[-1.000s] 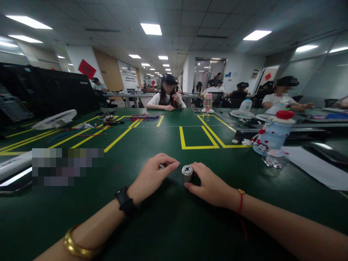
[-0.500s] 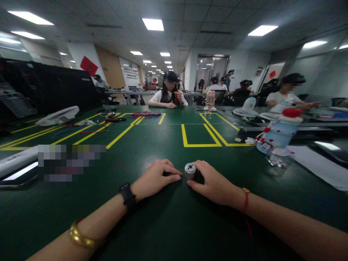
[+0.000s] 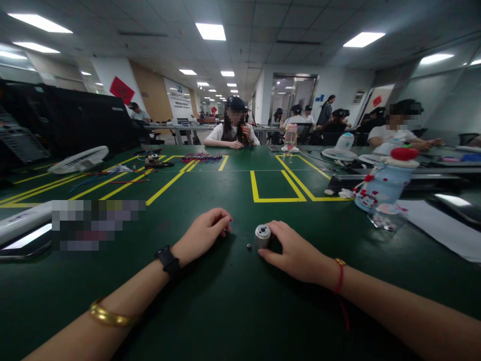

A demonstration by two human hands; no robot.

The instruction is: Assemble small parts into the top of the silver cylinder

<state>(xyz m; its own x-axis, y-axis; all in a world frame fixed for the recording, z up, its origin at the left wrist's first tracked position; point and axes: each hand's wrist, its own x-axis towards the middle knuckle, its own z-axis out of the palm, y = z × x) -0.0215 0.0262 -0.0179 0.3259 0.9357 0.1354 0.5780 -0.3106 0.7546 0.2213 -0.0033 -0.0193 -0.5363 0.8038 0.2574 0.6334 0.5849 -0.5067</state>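
A silvery metal cylinder, with dark holes in its top face, stands upright on the green table. My right hand is wrapped round its right side, thumb at the front. Just left of the cylinder lies a tiny metal part on the tabletop. My left hand hovers farther left, apart from both, its fingers curled inward with the thumb near them. Whether anything is between those fingers is hidden.
At the right stand a blue bottle with a red top and a sheet of paper. Wires lie farther back. White fans rest on the left and right. A person sits across the table.
My left hand has moved left and slightly up, away from the tiny metal part, which now lies uncovered. My right hand and the cylinder have stayed in place.
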